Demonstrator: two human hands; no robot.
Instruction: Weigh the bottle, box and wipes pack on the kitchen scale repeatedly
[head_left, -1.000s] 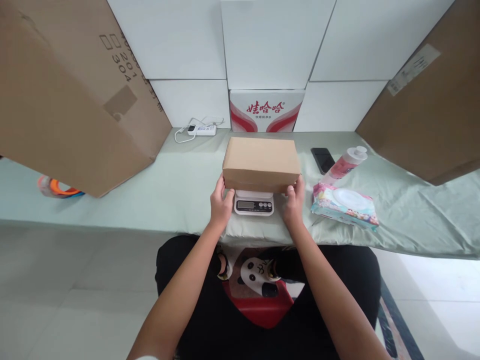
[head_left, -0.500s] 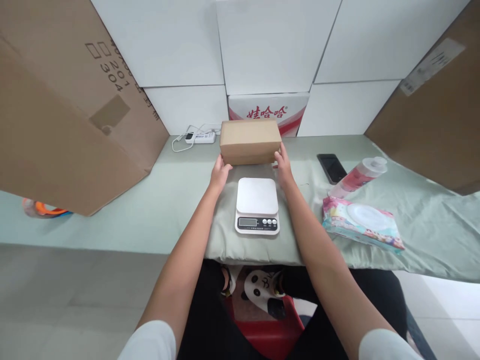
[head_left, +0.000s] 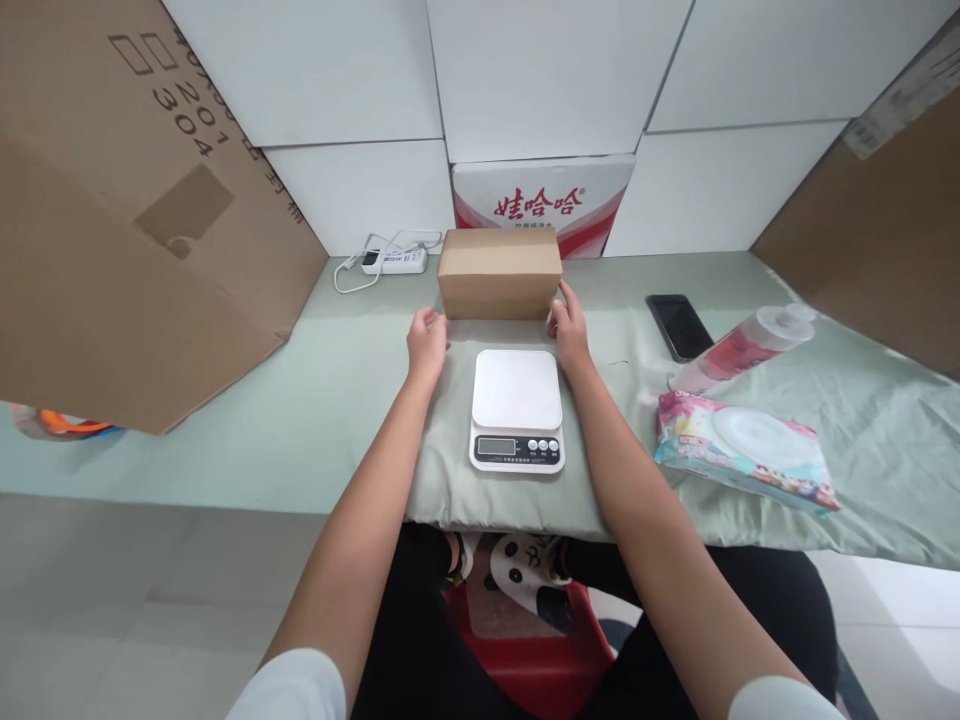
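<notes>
A small brown box sits closed on a worktop covered with pale green cloth, at the far side near a white wall. Just in front of the box lies a white scale, its plate bare and its display facing the person.

The left hand hovers just off the box's near left corner, fingers loosely curled and holding nothing. The right hand is beside the box's near right corner, fingers relaxed and fingertips touching or almost touching its side; it grips nothing.

Behind the box stands a red and white carton. A white power strip lies left of the box. To the right are a black phone, a pink bottle on its side, and a pack of wipes. Large cardboard sheets lean at both edges.
</notes>
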